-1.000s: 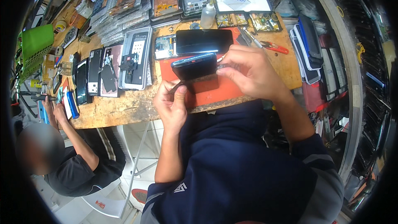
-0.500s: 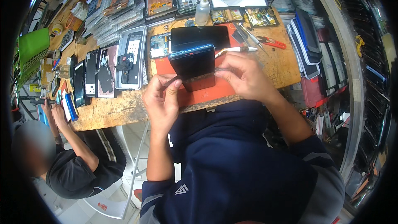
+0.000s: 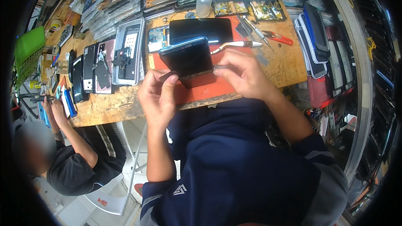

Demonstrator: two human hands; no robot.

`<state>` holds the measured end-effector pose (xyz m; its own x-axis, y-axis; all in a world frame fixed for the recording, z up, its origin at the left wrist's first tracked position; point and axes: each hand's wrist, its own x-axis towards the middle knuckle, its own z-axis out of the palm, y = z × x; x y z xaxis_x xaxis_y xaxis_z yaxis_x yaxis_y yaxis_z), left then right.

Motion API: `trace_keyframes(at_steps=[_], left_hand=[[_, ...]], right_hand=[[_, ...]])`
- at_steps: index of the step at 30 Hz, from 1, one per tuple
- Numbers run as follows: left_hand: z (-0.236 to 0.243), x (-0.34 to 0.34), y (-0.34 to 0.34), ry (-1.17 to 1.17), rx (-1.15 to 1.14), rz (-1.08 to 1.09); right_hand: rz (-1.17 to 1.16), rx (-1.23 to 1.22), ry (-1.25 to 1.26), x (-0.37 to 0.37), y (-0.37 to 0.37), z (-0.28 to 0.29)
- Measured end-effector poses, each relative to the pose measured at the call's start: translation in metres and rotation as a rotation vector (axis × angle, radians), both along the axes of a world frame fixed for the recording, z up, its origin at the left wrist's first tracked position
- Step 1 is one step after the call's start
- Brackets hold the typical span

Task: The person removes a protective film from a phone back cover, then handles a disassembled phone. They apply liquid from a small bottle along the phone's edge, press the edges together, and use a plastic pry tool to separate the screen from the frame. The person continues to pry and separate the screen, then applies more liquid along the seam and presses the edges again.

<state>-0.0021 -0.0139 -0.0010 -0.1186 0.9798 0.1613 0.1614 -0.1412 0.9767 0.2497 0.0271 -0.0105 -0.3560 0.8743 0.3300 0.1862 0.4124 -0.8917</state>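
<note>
A dark phone or screen panel (image 3: pixel 186 60) stands tilted on the red mat (image 3: pixel 217 84), its bluish edge uppermost. A thin brownish line crosses its lower part between my hands; I cannot tell whether it is a stretched strip or an edge. My left hand (image 3: pixel 157 96) is closed at the panel's left side, thumb and finger pinching a dark strip (image 3: pixel 167 75). On the right side, my right hand (image 3: pixel 243 75) pinches a thin greyish piece (image 3: pixel 220 66), mostly hidden by the fingers. Behind the panel lies another black screen (image 3: pixel 201 29).
A white-and-brown handled tool (image 3: pixel 236 46), red-handled pliers (image 3: pixel 278 37) and a squeeze bottle (image 3: pixel 204 4) lie or stand beyond my hands. Opened phones and a grey tray (image 3: pixel 127 52) line the left. A co-worker (image 3: pixel 71 159) sits at lower left. Stacked cases (image 3: pixel 312 37) are right.
The view has shifted slightly, so the table and its things sit a little differently. Both hands keep their pinch beside the panel, which seems to lean a little more to the left.
</note>
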Motion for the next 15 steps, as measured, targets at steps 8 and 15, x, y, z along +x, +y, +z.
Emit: trace_keyframes(at_steps=[8,15], left_hand=[[-0.018,0.004,-0.009,0.019,0.008,0.089],[-0.022,0.007,0.038,-0.075,-0.086,0.007]], right_hand=[[0.089,0.04,-0.104,0.001,0.019,0.023],[0.003,-0.224,-0.087,0.002,0.041,0.014]])
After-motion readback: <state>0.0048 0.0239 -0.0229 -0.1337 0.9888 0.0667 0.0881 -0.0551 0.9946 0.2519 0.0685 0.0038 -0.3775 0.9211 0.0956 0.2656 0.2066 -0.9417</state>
